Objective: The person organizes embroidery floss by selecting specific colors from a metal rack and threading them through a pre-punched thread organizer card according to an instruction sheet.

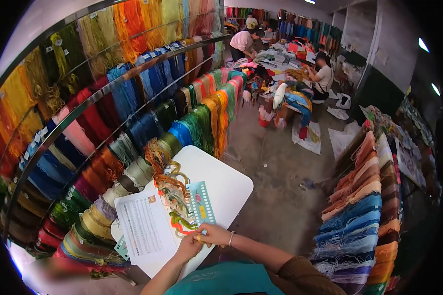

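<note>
Both hands meet at the near edge of the white bench [231, 187]: the left hand [189, 247] and the right hand [212, 235] pinch a short yellow thread [200, 239] together. It looks light, limp and easily frayed, best held near its end. Beside it lie a thread bundle [170, 189], a printed sheet [142, 228] and a colour card [202, 204].
</note>
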The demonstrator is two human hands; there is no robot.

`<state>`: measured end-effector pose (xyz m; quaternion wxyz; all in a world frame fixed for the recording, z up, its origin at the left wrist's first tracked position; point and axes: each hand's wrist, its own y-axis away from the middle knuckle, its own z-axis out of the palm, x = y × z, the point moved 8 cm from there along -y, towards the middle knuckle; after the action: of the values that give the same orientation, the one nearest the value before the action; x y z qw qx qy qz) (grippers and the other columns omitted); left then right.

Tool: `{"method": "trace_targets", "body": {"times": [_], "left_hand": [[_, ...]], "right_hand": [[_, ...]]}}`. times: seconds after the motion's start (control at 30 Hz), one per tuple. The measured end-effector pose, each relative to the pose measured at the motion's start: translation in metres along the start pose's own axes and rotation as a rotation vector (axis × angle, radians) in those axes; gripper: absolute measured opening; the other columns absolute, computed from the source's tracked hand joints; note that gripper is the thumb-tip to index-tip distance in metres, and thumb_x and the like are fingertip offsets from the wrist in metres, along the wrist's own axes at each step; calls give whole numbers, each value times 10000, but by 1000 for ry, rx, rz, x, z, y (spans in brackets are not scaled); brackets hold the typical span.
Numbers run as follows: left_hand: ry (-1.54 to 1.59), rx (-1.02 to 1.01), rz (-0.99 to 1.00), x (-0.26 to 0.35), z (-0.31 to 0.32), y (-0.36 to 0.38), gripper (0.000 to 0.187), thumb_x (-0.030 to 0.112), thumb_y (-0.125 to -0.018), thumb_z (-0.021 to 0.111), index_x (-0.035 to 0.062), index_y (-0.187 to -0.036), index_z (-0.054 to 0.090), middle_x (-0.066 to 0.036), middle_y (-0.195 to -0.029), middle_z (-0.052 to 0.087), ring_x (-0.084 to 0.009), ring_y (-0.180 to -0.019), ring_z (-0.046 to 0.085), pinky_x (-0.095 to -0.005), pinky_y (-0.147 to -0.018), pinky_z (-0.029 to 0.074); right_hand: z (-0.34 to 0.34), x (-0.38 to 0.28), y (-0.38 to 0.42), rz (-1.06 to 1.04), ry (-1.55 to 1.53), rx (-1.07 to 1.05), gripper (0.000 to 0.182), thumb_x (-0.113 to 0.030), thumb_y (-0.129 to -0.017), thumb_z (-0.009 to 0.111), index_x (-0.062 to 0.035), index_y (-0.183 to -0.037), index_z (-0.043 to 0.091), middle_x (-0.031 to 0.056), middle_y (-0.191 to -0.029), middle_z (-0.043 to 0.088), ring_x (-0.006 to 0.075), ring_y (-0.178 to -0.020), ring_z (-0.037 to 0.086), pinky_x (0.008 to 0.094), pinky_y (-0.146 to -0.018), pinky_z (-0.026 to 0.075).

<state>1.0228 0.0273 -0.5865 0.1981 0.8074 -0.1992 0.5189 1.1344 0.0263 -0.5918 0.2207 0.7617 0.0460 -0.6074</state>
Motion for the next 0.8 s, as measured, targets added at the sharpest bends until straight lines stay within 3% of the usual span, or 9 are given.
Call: {"method": "trace_targets", "body": {"times": [0.07,0.1,0.17,0.3,0.37,0.53,0.63,0.73,0.8], "left_hand": [[689,-219,-408,-16,16,10,90,87,-929,562,66,-1002,611,-25,-647,575,-103,-474,468,-235,-441,375],[690,-220,-406,-15,15,14,90,87,-929,562,66,-1002,611,-25,-647,575,-103,-474,468,-235,-441,375],[1315,-133,-633,-24,23,32,69,79,-960,525,67,-1009,573,43,-574,428,-54,-432,331,-190,-402,272],[1805,-194,-652,-23,20,42,112,128,-998,472,45,-1016,545,45,-552,358,-48,-424,336,-204,-400,283],[2120,-112,-481,-9,-4,43,186,171,-1019,412,47,-1009,550,51,-553,376,-48,-424,344,-205,-399,286],[2129,193,-31,-25,-114,59,234,116,-1005,340,26,-976,554,56,-551,363,-48,-418,333,-203,-393,283],[1923,395,284,-37,-214,87,227,145,-1033,379,37,-913,538,52,-570,350,-49,-434,311,-204,-391,276],[1845,611,386,-93,-293,120,255,192,-1042,423,91,-820,497,40,-608,391,-52,-470,356,-203,-402,293],[1442,921,17,-138,-306,137,205,215,-996,536,95,-831,513,23,-660,496,-67,-487,421,-216,-417,366]], "right_hand": [[0,-13,5,71,80,-69,404,-416,-940,584,-54,-1102,506,62,-610,613,124,-410,526,283,-357,394],[0,-11,4,70,82,-68,404,-416,-940,584,-54,-1102,506,62,-610,613,124,-410,526,283,-357,394],[4,-5,0,53,88,-83,442,-466,-946,555,-64,-1115,479,65,-595,613,125,-383,504,283,-346,383],[5,-8,1,108,96,-107,437,-459,-945,555,-68,-1118,465,68,-602,617,119,-384,498,281,-346,380],[5,-8,2,161,121,-140,437,-455,-948,544,-71,-1132,450,67,-603,618,122,-381,497,284,-353,386],[6,0,-1,185,180,-149,415,-422,-944,557,-69,-1131,448,70,-614,637,132,-380,516,288,-378,409],[7,3,-3,152,192,-139,411,-407,-938,573,-64,-1127,450,73,-619,647,138,-381,527,293,-391,420],[8,1,-1,141,213,-121,410,-403,-932,586,-60,-1116,457,74,-618,648,144,-384,535,297,-393,422],[8,-5,2,136,223,-105,411,-405,-930,591,-59,-1110,462,74,-615,645,147,-386,538,298,-390,419]]}}
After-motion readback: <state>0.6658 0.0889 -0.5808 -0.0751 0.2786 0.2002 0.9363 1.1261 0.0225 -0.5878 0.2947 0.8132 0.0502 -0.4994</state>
